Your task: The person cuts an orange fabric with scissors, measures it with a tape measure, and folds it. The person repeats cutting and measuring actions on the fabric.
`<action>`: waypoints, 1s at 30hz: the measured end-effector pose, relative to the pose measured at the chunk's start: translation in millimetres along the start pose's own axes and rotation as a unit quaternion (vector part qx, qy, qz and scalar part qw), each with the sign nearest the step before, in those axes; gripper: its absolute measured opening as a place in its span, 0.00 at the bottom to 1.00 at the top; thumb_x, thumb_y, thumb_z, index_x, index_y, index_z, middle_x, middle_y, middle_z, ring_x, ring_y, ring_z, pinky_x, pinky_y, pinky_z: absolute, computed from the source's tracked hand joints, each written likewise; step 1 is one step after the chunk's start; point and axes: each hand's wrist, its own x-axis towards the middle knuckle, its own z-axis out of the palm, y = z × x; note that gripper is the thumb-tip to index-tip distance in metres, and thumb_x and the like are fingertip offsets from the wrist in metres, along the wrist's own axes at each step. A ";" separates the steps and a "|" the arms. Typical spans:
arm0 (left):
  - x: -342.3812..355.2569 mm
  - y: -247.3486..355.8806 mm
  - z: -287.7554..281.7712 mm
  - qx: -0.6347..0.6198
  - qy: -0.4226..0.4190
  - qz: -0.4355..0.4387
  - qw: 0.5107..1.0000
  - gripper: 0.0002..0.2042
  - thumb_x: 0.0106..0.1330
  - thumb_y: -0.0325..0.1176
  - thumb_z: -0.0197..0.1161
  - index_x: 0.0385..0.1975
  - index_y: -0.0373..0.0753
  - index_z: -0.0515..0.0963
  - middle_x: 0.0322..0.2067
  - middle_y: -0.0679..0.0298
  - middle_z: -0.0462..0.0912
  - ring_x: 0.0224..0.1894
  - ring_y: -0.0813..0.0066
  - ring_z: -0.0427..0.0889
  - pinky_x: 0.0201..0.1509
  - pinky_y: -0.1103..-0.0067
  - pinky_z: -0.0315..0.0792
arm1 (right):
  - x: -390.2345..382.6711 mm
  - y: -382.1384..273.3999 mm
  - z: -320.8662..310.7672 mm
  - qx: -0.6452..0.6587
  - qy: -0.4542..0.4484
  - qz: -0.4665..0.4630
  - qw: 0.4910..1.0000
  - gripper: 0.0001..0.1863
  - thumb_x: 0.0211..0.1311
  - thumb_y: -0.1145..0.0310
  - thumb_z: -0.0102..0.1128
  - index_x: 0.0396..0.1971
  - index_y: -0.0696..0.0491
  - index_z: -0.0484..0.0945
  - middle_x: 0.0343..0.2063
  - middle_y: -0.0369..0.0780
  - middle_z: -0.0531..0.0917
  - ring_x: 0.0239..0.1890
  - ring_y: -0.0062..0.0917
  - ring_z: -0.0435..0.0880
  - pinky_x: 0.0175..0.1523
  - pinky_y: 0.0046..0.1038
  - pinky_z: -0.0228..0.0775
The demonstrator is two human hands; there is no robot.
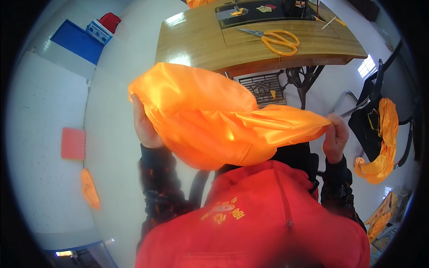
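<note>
Orange satin-like cloth [210, 134] held out wide

Before the brown wooden bench [192, 44], the cloth hung in midair: the person's left grip [145, 127] held its left edge, and the right grip [336, 138] pinched its right corner, presumably to keep it spread. Orange-handled metal scissors [279, 42] lay on the bench, perhaps to free both hands. Cloth hid most left fingers; the frame cut off the black sewing machine [254, 18].

And there's yellow lettering [240, 214], large characters beside a round emblem [223, 208], across the chest of the red garment [259, 223]! Over at the blue panel's [77, 41] right end, a white-and-blue box [98, 32] carries print, too small to read.
</note>
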 end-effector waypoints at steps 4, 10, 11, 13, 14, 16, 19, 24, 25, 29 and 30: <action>-8.0 -12.0 -1.3 0.003 0.031 0.010 0.999 0.26 0.72 0.53 0.39 0.59 0.38 0.63 0.58 0.57 0.68 0.59 0.61 0.68 0.63 0.66 0.62 | 5.7 -12.7 3.1 -0.055 -0.199 0.021 0.978 0.05 0.54 0.77 0.57 0.31 0.60 0.76 0.27 0.44 0.79 0.26 0.29 0.78 0.31 0.24 0.68; -21.0 -27.6 1.2 -0.030 0.029 -0.023 0.999 0.27 0.72 0.53 0.38 0.58 0.37 0.63 0.57 0.57 0.69 0.58 0.61 0.69 0.62 0.66 0.63 | 28.5 -55.6 29.0 -0.016 -0.203 -0.150 0.967 0.09 0.53 0.70 0.63 0.33 0.58 0.77 0.27 0.43 0.80 0.25 0.31 0.78 0.29 0.29 0.70; -21.7 -29.9 2.1 -0.033 0.030 -0.026 0.999 0.27 0.72 0.53 0.38 0.58 0.37 0.63 0.57 0.57 0.69 0.58 0.61 0.69 0.62 0.66 0.63 | 34.8 -68.4 25.2 -0.005 -0.187 -0.198 0.962 0.11 0.53 0.68 0.64 0.33 0.58 0.78 0.28 0.43 0.80 0.25 0.30 0.78 0.29 0.30 0.70; -22.9 -31.2 3.9 -0.004 0.034 -0.018 0.999 0.25 0.72 0.50 0.39 0.59 0.38 0.63 0.58 0.58 0.68 0.59 0.62 0.68 0.63 0.65 0.61 | 44.1 -94.6 18.7 0.145 -0.149 -0.268 0.941 0.14 0.52 0.62 0.66 0.35 0.56 0.79 0.27 0.43 0.79 0.26 0.29 0.78 0.28 0.30 0.69; -23.7 -31.5 4.9 0.006 0.034 -0.016 0.999 0.24 0.73 0.49 0.39 0.59 0.38 0.63 0.58 0.59 0.68 0.59 0.62 0.67 0.64 0.64 0.61 | 48.3 -112.4 7.9 0.178 -0.147 -0.237 0.944 0.12 0.52 0.59 0.66 0.33 0.49 0.80 0.27 0.35 0.79 0.25 0.23 0.74 0.28 0.26 0.63; -24.2 -32.4 6.7 0.002 0.004 -0.012 1.000 0.24 0.73 0.49 0.39 0.59 0.38 0.63 0.58 0.59 0.68 0.60 0.62 0.67 0.64 0.64 0.60 | 57.1 -131.2 0.8 0.249 -0.136 -0.265 0.922 0.13 0.52 0.59 0.65 0.34 0.49 0.80 0.28 0.35 0.79 0.27 0.23 0.73 0.29 0.26 0.62; -22.2 -34.8 8.6 0.014 0.023 0.003 1.000 0.24 0.73 0.49 0.39 0.59 0.39 0.63 0.59 0.58 0.67 0.60 0.61 0.66 0.64 0.63 0.59 | 69.9 -135.1 -0.4 0.311 -0.131 -0.298 0.893 0.14 0.52 0.58 0.65 0.35 0.50 0.79 0.30 0.36 0.78 0.29 0.24 0.73 0.31 0.26 0.62; -18.4 -40.6 16.9 0.023 0.070 0.043 0.996 0.24 0.73 0.49 0.38 0.59 0.38 0.63 0.59 0.58 0.66 0.61 0.60 0.65 0.65 0.63 0.58 | 98.0 -119.1 -3.3 0.359 -0.137 -0.307 0.871 0.16 0.53 0.57 0.63 0.38 0.51 0.77 0.33 0.37 0.77 0.33 0.25 0.72 0.35 0.27 0.62; -16.8 -41.8 18.4 0.027 0.074 0.052 0.996 0.24 0.73 0.49 0.38 0.59 0.38 0.63 0.60 0.58 0.66 0.61 0.60 0.65 0.65 0.63 0.58 | 104.2 -113.9 -3.1 0.368 -0.140 -0.305 0.867 0.17 0.53 0.56 0.63 0.38 0.51 0.77 0.34 0.37 0.77 0.33 0.25 0.72 0.36 0.27 0.62; -18.2 -46.9 20.3 0.003 0.080 0.073 0.994 0.24 0.73 0.48 0.38 0.60 0.38 0.62 0.60 0.58 0.65 0.61 0.60 0.64 0.65 0.62 0.58 | 123.5 -95.7 1.0 0.395 -0.153 -0.298 0.856 0.19 0.54 0.55 0.62 0.40 0.52 0.76 0.36 0.38 0.76 0.36 0.26 0.72 0.39 0.28 0.61; -18.2 -47.5 20.2 0.006 0.089 0.076 0.993 0.24 0.73 0.48 0.38 0.60 0.38 0.62 0.60 0.57 0.65 0.61 0.60 0.64 0.65 0.62 0.58 | 127.6 -91.2 1.7 0.400 -0.156 -0.296 0.853 0.19 0.54 0.55 0.62 0.40 0.52 0.75 0.37 0.39 0.76 0.37 0.26 0.72 0.39 0.28 0.61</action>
